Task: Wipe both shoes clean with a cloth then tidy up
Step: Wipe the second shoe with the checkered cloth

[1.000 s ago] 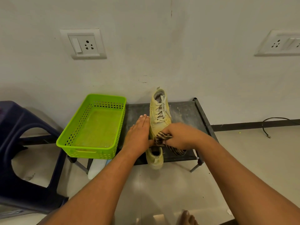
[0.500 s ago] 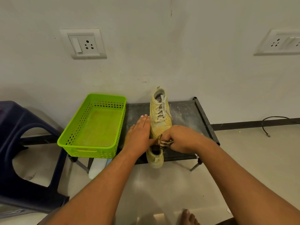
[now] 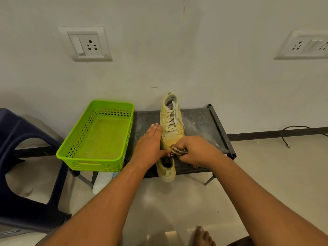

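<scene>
My left hand (image 3: 150, 146) lies flat with fingers straight on the rack (image 3: 200, 125), its edge against the left side of the laced shoe (image 3: 171, 125), which stands mid-rack with its heel at the rack's back edge. My right hand (image 3: 194, 150) is curled tight round the striped cloth (image 3: 178, 151), pressing it on that shoe's toe near the rack's front. The second shoe (image 3: 166, 170) sits below my hands and juts over the rack's front edge, and the green basket (image 3: 92, 164) rests on the rack's left end.
</scene>
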